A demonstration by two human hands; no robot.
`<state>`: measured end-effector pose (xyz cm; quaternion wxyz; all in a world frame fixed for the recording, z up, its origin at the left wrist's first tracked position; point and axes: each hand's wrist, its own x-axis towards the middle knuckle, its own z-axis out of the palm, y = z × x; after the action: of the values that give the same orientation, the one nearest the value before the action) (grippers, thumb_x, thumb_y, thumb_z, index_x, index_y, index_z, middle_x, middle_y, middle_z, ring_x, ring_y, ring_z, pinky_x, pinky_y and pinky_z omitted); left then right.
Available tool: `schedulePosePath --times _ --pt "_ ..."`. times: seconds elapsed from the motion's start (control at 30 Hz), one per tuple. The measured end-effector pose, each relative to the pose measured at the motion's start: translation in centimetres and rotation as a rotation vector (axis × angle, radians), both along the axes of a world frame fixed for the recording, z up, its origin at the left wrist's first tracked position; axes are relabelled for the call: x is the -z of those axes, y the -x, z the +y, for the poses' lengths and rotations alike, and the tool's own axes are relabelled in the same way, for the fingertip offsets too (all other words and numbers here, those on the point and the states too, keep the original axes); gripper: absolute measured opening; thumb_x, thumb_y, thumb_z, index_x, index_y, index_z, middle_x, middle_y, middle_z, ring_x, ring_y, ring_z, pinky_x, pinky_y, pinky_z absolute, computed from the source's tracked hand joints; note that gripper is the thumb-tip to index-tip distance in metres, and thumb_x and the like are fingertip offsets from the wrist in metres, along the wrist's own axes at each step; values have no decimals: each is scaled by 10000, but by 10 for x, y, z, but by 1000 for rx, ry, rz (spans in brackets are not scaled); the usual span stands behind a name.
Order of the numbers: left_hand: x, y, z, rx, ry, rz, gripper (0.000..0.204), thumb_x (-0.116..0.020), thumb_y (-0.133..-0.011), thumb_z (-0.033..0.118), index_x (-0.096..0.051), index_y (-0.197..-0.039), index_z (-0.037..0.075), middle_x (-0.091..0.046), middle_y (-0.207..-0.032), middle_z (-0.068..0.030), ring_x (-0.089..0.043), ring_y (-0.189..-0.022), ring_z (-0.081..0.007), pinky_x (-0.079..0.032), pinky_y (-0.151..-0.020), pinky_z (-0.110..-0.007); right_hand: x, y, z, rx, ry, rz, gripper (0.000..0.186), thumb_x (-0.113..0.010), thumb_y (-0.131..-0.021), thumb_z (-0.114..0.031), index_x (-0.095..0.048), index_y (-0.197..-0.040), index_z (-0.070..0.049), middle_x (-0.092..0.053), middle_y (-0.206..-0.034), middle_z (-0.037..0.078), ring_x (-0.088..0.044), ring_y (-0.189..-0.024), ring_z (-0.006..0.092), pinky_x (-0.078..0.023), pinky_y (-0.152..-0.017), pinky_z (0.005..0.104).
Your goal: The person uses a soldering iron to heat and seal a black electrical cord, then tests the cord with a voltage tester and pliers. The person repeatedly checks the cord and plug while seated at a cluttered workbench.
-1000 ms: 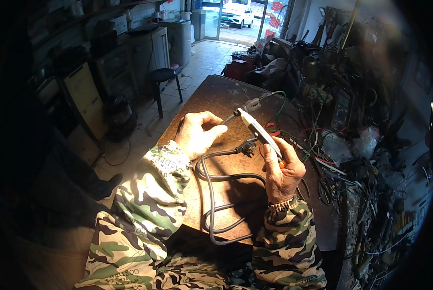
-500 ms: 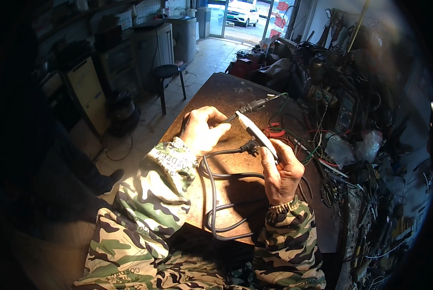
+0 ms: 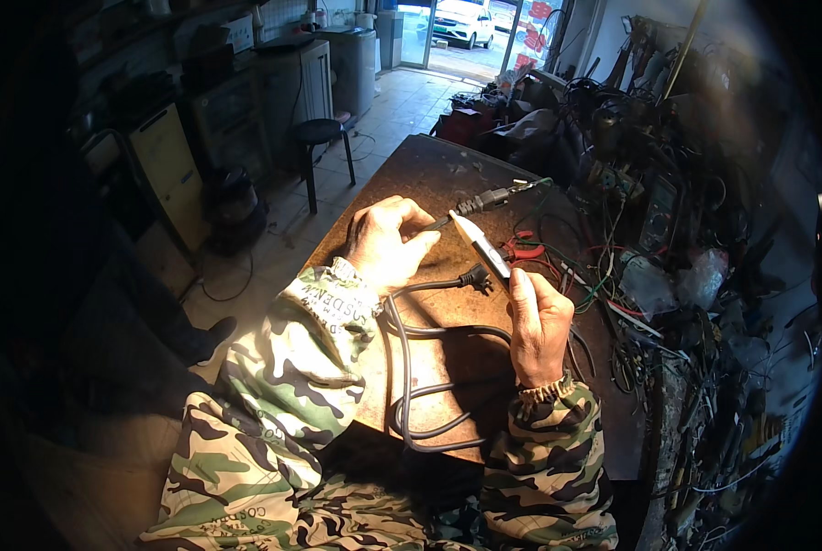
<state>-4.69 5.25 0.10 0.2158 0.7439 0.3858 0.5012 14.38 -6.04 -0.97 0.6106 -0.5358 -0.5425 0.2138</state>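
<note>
My left hand (image 3: 388,243) pinches a black power cord (image 3: 441,223) just behind its moulded connector (image 3: 482,200). A metal clip on a thin green wire (image 3: 525,185) sits at the connector's far end. In my right hand (image 3: 541,331) is a white pen-shaped tester (image 3: 477,241) with a dark band along it, closed between thumb and fingers. Its tapered tip points up-left and lies at the cord, close to my left fingertips; I cannot tell whether it touches. Below the tester, the cord's black plug (image 3: 474,278) lies on the brown table (image 3: 420,174), its prongs toward my right hand.
Loops of black cord (image 3: 405,367) lie between my forearms. Red-handled pliers (image 3: 524,250) and tangled wires are right of the tester. A multimeter (image 3: 659,213), plastic bags (image 3: 702,278) and heaped cables crowd the right side. A black stool (image 3: 321,133) stands beyond the table's left edge.
My right hand has turned and shifted slightly right and down, showing more of the tester's dark band. The tester's tip stays at the cord. My left hand keeps its pinch, almost still.
</note>
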Motion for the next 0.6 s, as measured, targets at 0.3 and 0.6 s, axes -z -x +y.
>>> schedulePosePath --times 0.3,0.6 --pt "-1 0 1 -24 -64 28 111 -760 -739 92 -699 -811 34 -661 -786 -96 -661 -709 -240 -511 -630 -365 -1 11 -1 -20 -11 -51 202 -655 -964 -143 -693 -990 53 -536 -668 -38 -443 -599 36 -352 -506 226" --pt "0 4 2 -27 -29 34 139 -748 -770 97 -700 -877 22 -672 -811 -100 -646 -717 -218 -503 -647 -350 0 13 1 -46 -10 73 199 -696 -931 -121 -688 -994 67 -587 -715 -30 -473 -623 29 -371 -536 199"
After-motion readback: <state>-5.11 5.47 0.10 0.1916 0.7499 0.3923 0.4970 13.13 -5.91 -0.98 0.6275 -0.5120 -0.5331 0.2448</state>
